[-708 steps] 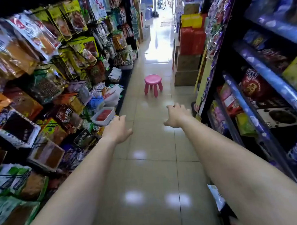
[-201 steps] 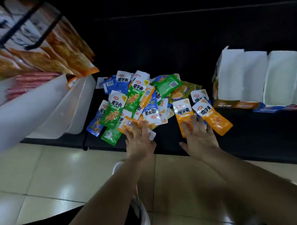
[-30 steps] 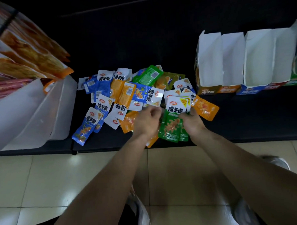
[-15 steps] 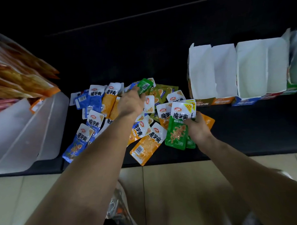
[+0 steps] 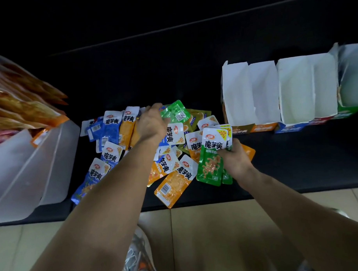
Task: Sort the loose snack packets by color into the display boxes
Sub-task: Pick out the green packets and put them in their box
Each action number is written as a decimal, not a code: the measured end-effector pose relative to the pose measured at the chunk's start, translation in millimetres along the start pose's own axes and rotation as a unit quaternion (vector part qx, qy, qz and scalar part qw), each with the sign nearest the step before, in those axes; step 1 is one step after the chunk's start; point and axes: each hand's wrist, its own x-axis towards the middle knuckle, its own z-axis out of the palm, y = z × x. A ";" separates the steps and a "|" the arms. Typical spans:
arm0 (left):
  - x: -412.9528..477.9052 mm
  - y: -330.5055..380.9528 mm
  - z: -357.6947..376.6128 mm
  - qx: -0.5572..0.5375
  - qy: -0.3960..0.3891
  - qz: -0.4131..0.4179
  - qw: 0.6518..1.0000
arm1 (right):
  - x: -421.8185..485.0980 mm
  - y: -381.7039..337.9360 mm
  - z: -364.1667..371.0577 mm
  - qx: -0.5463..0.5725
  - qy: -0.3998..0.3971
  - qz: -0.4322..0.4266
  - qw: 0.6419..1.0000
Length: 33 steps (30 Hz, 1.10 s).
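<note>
On the dark shelf [image 5: 296, 163], loose packets [image 5: 175, 133] lie heaped left of the display boxes [image 5: 264, 96]. The right hand [image 5: 234, 159] has its fingers clamped round a green stack [image 5: 209, 166]. The left hand [image 5: 151, 122] is at a far green packet [image 5: 175, 112], and whether its fingers grip it, I cannot tell.

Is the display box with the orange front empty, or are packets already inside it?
Empty: the orange-fronted display box shows only bare white inner walls, with nothing inside.
</note>
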 end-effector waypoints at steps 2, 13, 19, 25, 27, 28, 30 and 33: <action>7.6 4.5 -3.6 -0.061 0.017 0.019 0.998 | 2.5 0.6 0.5 -0.003 0.002 0.000 1.000; -49.1 3.5 -21.2 -0.004 -0.059 0.172 0.983 | -9.8 0.6 -11.3 -0.007 0.018 0.007 1.000; -85.8 -31.0 12.3 -0.014 -0.049 0.126 0.991 | -13.5 13.3 -18.3 0.002 0.033 0.031 0.999; -79.0 -2.8 34.6 0.029 -0.010 -0.045 0.999 | -10.6 15.0 -16.8 -0.002 0.025 0.038 0.999; -77.0 5.9 37.5 0.039 -0.012 -0.067 0.997 | -9.2 15.7 -19.1 -0.004 0.024 0.034 0.999; -75.1 9.2 39.2 0.029 -0.011 -0.072 0.997 | -8.8 16.3 -20.8 -0.004 0.022 0.031 0.999; -71.7 13.9 41.8 -0.011 0.002 -0.068 0.998 | -7.9 18.1 -25.0 -0.002 0.022 0.026 0.999; -72.4 18.3 33.1 -0.165 -0.027 -0.069 0.984 | -9.5 16.9 -29.2 0.012 0.031 0.021 0.999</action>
